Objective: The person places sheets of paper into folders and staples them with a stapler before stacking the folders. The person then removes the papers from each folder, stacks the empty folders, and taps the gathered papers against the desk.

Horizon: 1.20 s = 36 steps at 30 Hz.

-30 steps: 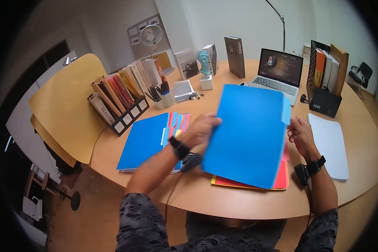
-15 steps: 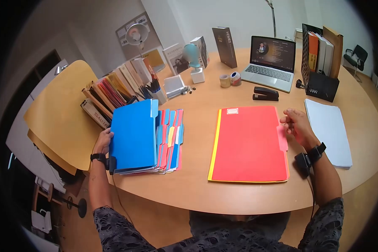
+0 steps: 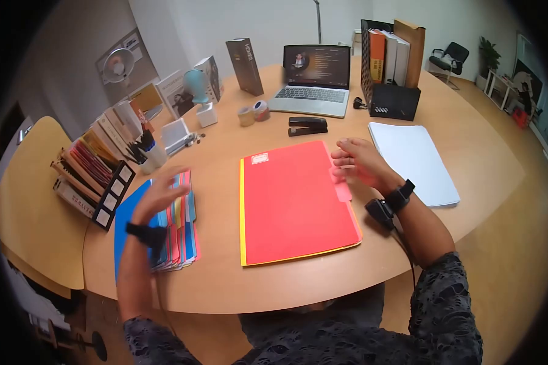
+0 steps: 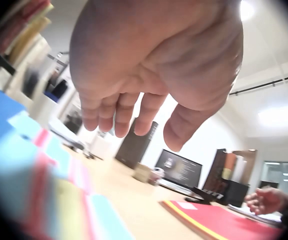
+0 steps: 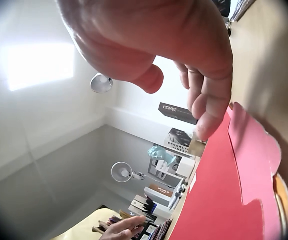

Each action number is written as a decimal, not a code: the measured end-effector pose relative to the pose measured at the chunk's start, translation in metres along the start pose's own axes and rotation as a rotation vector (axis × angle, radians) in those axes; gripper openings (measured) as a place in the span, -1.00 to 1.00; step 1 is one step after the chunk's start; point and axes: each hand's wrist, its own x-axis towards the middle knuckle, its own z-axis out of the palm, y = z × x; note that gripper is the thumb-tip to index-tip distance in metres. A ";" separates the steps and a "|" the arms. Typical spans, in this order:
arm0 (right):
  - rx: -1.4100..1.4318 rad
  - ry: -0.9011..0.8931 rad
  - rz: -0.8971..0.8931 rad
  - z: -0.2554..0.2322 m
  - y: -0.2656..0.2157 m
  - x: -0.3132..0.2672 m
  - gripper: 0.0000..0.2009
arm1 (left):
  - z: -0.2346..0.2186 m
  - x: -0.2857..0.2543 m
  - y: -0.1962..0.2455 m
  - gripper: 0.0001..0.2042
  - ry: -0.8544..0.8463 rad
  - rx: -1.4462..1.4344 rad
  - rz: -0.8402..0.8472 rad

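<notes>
My left hand (image 3: 162, 193), slightly blurred, is above the fanned pile of tabbed folders (image 3: 186, 234); a blue folder (image 3: 128, 213) lies on the pile's left side, partly hidden by the arm. In the left wrist view its fingers stretch loosely and hold nothing. A red folder (image 3: 298, 207) lies in the middle of the table, with a yellow edge (image 3: 243, 213) showing under it and a pink tab (image 3: 343, 190) at its right. Beside that tab hovers my right hand (image 3: 364, 163), fingers loosely bent, nothing in them.
White papers (image 3: 417, 164) lie to the right. Behind the red folder are a black stapler (image 3: 307, 126), tape rolls (image 3: 254, 113) and a laptop (image 3: 310, 91). A file holder (image 3: 396, 100) stands at back right, a book rack (image 3: 112, 194) and pen cups (image 3: 152, 158) at left.
The left hand carried a blue folder from over the red one onto the left pile, let go and moved back rightward. The right hand stays by the pink tab. The head view has turned right.
</notes>
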 end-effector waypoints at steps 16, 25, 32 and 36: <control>-0.022 -0.055 0.024 0.011 -0.009 -0.010 -0.70 | 0.131 0.101 0.056 -0.09 -0.335 -0.008 0.148; 0.045 -0.445 -0.209 0.093 -0.058 -0.007 -0.61 | 0.133 0.132 -0.008 -0.38 -0.047 -1.072 0.160; -0.649 -0.700 -0.520 0.167 0.000 -0.017 -0.65 | 0.123 0.087 0.070 -0.60 -0.127 -1.502 0.464; -1.003 -0.457 -0.577 0.100 -0.007 -0.017 -0.65 | 0.135 0.078 0.055 -0.59 -0.111 -1.553 0.427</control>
